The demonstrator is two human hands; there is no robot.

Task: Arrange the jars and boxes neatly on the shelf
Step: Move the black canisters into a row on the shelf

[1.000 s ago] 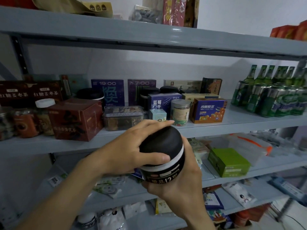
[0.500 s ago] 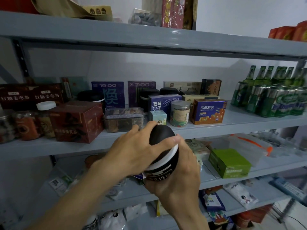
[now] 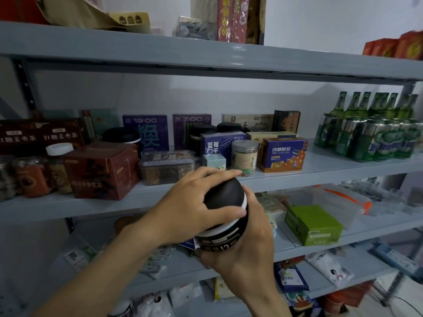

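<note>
I hold a black jar (image 3: 225, 213) with a domed black lid and a white band in front of the grey middle shelf (image 3: 286, 177). My left hand (image 3: 190, 207) grips the lid from above, its thumb across the white band. My right hand (image 3: 242, 252) wraps the jar's body from below and the right. On the shelf behind stand a clear plastic jar (image 3: 244, 157), a blue and orange box (image 3: 283, 154), a dark red box (image 3: 103, 171), a clear lidded tray (image 3: 167, 167) and purple boxes (image 3: 146, 132).
Green bottles and cans (image 3: 375, 133) fill the shelf's right end. Jars with a white cap (image 3: 58, 170) stand at the left. A green box (image 3: 313, 224) and plastic bags lie on the lower shelf. The upper shelf (image 3: 206, 56) carries bags and red boxes.
The jar has tilted so its lid faces further up and away, and my left thumb has slid down onto the white band. Both hands have stayed near the shelf's front edge.
</note>
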